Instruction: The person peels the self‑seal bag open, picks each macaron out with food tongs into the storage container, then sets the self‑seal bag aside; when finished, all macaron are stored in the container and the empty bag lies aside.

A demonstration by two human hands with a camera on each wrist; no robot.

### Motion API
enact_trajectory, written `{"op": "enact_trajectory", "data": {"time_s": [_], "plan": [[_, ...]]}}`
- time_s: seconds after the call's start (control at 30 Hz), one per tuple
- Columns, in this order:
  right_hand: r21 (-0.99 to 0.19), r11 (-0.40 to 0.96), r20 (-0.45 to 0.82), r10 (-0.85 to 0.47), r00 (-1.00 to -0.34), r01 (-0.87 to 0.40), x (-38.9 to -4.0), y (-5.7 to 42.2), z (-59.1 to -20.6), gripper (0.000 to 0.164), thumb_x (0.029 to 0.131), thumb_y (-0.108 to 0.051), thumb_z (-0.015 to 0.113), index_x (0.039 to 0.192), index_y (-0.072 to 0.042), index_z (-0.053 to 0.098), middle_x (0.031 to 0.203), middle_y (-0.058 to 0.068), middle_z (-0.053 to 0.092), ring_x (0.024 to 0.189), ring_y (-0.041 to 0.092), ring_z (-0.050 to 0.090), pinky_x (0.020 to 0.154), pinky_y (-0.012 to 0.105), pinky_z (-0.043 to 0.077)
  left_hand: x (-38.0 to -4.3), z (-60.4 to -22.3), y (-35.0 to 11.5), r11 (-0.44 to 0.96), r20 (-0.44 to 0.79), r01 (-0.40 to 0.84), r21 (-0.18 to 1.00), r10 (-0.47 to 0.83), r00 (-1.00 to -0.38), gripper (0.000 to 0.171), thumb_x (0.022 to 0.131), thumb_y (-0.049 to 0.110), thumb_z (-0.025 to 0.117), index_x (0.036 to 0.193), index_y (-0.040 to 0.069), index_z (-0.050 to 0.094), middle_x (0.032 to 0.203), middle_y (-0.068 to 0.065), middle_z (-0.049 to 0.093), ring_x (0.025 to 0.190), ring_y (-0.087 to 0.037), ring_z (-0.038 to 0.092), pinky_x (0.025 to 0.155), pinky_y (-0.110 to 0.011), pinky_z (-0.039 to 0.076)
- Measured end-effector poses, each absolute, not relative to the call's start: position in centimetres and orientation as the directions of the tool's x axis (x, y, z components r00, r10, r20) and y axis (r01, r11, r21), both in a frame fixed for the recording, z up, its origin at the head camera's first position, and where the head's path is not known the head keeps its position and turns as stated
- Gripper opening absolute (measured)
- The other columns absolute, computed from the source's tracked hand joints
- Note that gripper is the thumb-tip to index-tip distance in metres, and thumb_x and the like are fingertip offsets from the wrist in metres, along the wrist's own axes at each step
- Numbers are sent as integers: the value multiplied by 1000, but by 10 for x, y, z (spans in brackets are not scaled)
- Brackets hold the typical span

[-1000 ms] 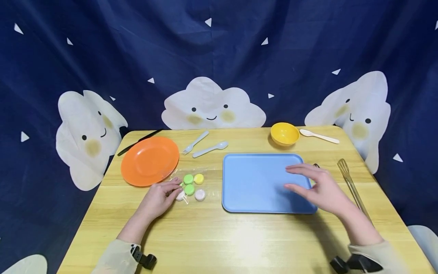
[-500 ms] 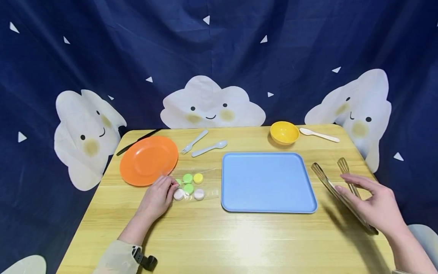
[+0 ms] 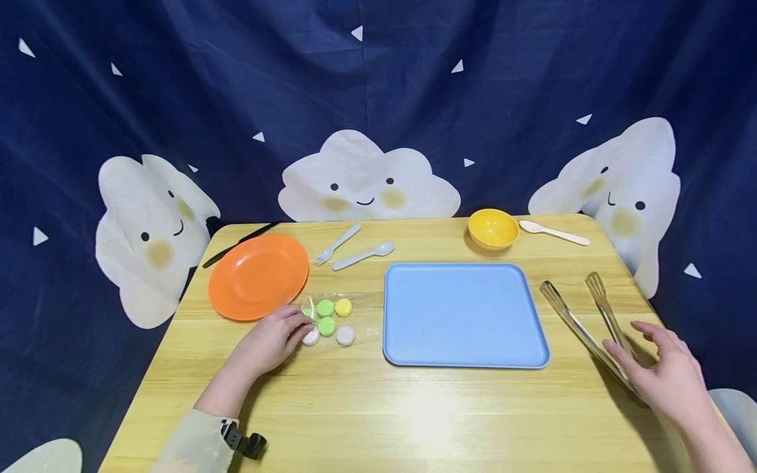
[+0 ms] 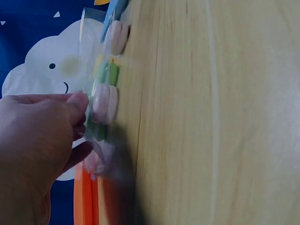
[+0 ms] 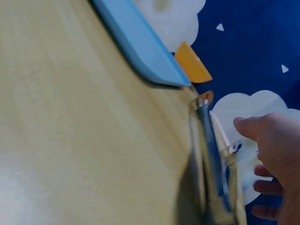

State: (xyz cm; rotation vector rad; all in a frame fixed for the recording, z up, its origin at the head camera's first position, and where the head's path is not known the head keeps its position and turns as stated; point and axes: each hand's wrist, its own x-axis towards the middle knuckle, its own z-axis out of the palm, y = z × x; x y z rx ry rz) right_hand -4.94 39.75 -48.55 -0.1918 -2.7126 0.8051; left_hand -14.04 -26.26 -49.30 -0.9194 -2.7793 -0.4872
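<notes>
My left hand (image 3: pixel 275 341) pinches the left edge of a clear plastic bag (image 3: pixel 367 328) between thumb and fingers. Several macarons lie in the bag: green (image 3: pixel 326 326), yellow (image 3: pixel 344 307) and pale pink (image 3: pixel 345 336). In the left wrist view, the bag (image 4: pixel 89 42) stretches away from the fingertips along the tabletop. My right hand (image 3: pixel 668 374) hovers, fingers spread, over the handle end of the metal tongs (image 3: pixel 582 335). The tongs lie with their slotted ends spread apart, and the hand partly hides their joined end. In the right wrist view, the fingers grip nothing.
A blue tray (image 3: pixel 464 315) lies between the hands. An orange plate (image 3: pixel 258 277) and a black knife (image 3: pixel 221 257) lie at the left. At the back are a pale fork (image 3: pixel 338 244), a pale spoon (image 3: pixel 363 256), a yellow bowl (image 3: pixel 493 229) and a white spoon (image 3: pixel 554 232).
My right hand has moved from above the blue tray rightward and toward me, to the tongs' handle end. My left hand stays at the bag's left edge. The tongs look unmoved.
</notes>
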Motion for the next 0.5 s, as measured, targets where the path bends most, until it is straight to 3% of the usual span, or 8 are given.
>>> {"op": "enact_trajectory", "data": {"time_s": [0.1, 0.3, 0.5], "plan": [[-566, 820, 215, 247, -945, 85, -47, 398, -495, 84, 91, -33, 84, 143, 18, 44, 136, 48, 43, 126, 67, 37, 102, 75, 29, -142, -494, -262, 768, 261, 574, 282, 515, -817, 4, 100, 19, 76, 101, 14, 76, 100, 5, 66, 95, -15, 63, 88, -40, 58], [-578, 801, 173, 303, -937, 152, -49, 394, -509, 104, 86, -37, 88, 148, 24, 31, 127, 46, 47, 119, 60, 42, 97, 68, 32, -137, -504, -264, 765, 318, 505, 400, 401, -859, 4, 102, 17, 74, 100, 18, 71, 98, 9, 66, 93, -12, 63, 83, -41, 57], [-550, 819, 152, 291, -945, 164, -50, 392, -515, 96, 85, -40, 88, 139, 25, 42, 112, 40, 54, 106, 54, 49, 89, 67, 37, -134, -514, -263, 718, 405, 522, 461, 353, -843, 8, 100, 10, 75, 102, 15, 69, 98, 8, 65, 88, -9, 62, 79, -37, 58]]}}
